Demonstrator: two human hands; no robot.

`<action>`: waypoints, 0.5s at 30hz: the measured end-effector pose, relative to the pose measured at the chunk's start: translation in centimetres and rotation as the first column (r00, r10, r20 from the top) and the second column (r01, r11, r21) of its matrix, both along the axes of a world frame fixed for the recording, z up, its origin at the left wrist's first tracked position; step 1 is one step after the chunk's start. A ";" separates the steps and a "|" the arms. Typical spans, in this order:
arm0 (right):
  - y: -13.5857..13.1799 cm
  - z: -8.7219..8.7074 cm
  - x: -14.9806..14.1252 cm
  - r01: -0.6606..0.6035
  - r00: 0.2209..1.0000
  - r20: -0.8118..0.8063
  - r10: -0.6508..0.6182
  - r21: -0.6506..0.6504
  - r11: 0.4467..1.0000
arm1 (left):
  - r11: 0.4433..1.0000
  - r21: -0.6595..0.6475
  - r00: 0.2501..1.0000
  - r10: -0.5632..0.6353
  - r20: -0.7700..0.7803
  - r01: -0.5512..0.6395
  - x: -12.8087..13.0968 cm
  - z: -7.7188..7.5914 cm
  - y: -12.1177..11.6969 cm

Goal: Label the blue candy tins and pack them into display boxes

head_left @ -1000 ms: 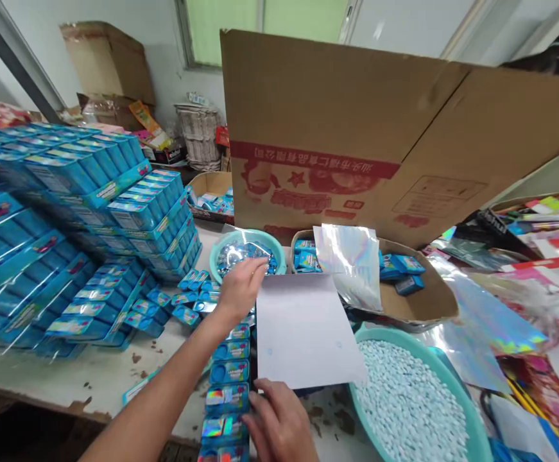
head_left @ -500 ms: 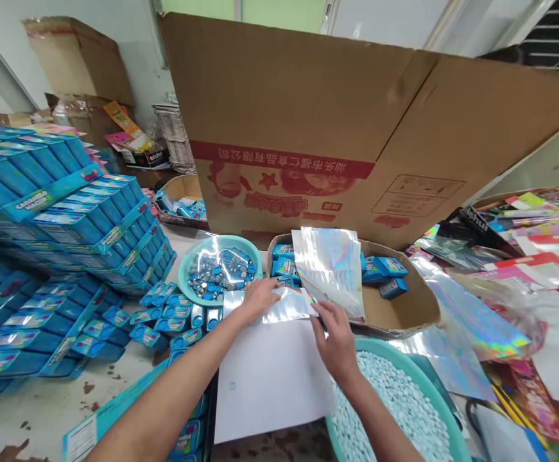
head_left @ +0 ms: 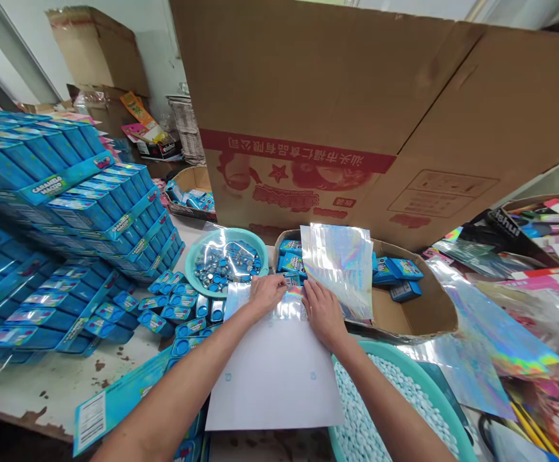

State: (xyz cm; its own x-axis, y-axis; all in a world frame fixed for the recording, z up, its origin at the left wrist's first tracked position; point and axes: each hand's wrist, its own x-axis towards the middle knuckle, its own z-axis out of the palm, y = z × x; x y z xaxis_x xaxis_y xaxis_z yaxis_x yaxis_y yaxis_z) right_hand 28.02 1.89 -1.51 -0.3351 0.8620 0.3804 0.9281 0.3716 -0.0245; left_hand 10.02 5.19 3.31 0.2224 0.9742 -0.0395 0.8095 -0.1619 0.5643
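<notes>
A white paper sheet [head_left: 274, 378] lies in front of me, with a strip of shiny holographic film [head_left: 289, 307] across its far end. At that far end, my left hand [head_left: 266, 294] has its fingertips pinched together on the film. My right hand [head_left: 325, 314] rests on the film's right side, its fingers stretched forward and fairly flat. Just beyond the fingers, small blue boxes [head_left: 289, 262] sit in a shallow cardboard tray [head_left: 418, 314]. A stack of holographic sheets [head_left: 339, 269] leans over that tray, close to my right hand.
A teal bowl [head_left: 264, 247] of small shiny pieces stands behind my left hand. Another teal basin [head_left: 462, 443] of pale blue pellets is under my right forearm. Blue packs [head_left: 110, 205] are piled at left. A large cardboard panel [head_left: 308, 83] stands behind.
Both hands have come closer together at the far end of the sheet. My right fingers have flattened onto the film, and the white sheet now lies straighter. The view has shifted slightly.
</notes>
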 end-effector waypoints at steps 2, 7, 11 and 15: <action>-0.4 -0.4 -0.1 0.006 1.000 0.007 -0.006 0.013 1.000 | 1.000 0.006 1.000 0.011 -0.004 -0.011 0.1 0.0 0.0; -1.3 0.5 0.0 -0.018 1.000 0.012 0.017 0.101 0.995 | 1.000 0.018 1.000 0.009 -0.022 -0.009 0.1 -0.3 -0.1; -2.9 4.5 0.5 -0.015 1.000 -0.009 0.016 0.137 0.990 | 1.000 0.024 0.999 -0.011 -0.043 0.012 0.5 -1.1 0.0; -5.5 10.3 0.8 -0.019 0.982 -0.182 0.047 0.156 0.988 | 0.999 0.049 0.999 -0.008 -0.047 0.011 1.0 -1.0 0.2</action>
State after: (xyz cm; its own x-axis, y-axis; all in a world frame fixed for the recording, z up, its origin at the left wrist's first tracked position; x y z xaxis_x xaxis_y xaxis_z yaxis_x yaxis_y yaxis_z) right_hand 28.82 -3.65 8.84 -0.2744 0.7785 0.5645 0.8999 0.4148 -0.1346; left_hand 10.98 5.39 2.35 0.2308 0.9730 -0.0020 0.8333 -0.1965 0.5167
